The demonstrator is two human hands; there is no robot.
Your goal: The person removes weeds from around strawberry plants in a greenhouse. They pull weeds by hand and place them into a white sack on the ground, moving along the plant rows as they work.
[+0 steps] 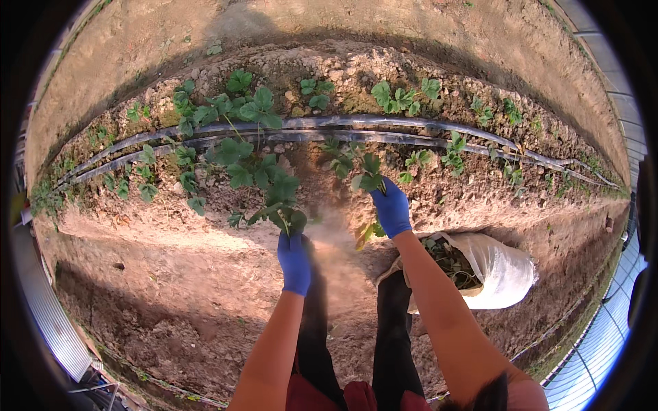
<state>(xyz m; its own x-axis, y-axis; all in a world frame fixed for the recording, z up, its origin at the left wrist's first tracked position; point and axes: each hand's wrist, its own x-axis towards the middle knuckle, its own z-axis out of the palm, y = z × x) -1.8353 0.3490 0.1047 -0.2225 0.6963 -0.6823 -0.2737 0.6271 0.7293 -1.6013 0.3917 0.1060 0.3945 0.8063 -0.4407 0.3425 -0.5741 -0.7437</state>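
Note:
My left hand, in a blue glove, is closed on the stems of a leafy green plant cutting at the near side of the raised soil bed. Its leaves overlap the plants behind, so where it ends is unclear. In my right hand, also blue-gloved, is a small bunch of green leaves held by the stems, farther out and to the right. Green and yellowing leaves show just below that hand. A white sack holding plant matter lies open beside my right forearm.
Two black drip-irrigation hoses run along the bed from side to side. Low leafy plants grow on both sides of them. My legs stand in the soil furrow, the right foot close to the sack. Corrugated panels edge the left rim.

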